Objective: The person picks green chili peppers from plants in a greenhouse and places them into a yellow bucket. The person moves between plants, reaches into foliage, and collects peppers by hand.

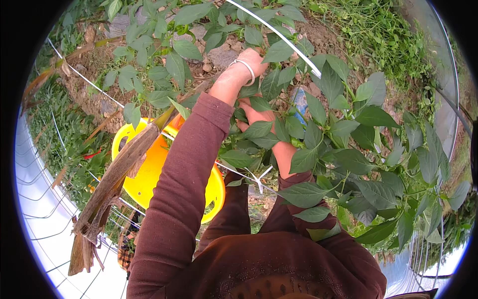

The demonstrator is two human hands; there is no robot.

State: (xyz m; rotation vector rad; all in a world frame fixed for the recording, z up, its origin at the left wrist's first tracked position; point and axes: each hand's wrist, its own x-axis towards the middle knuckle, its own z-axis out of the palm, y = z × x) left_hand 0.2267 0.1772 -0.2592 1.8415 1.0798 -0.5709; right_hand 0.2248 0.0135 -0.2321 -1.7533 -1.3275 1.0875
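Note:
My left hand (254,62), with a pale bangle at the wrist, is closed in among the leaves of a pepper plant (278,84). Its fingertips are turned away, so what they grip is hidden. Just below it, my right hand (257,114) reaches into the same foliage from the right, fingers bent and partly covered by leaves. Whether it holds anything does not show. A green pepper (297,143) hangs by my right wrist. To the left, partly behind my left sleeve, is a yellow plastic basket (140,187) with holes in its rim.
A dry, brown stalk (119,175) slants across the basket. White twine (257,181) is knotted before my legs, and a white strip (283,33) arches above the plants. More green peppers (183,29) hang beyond. Another person's plaid sleeve (125,258) shows at lower left.

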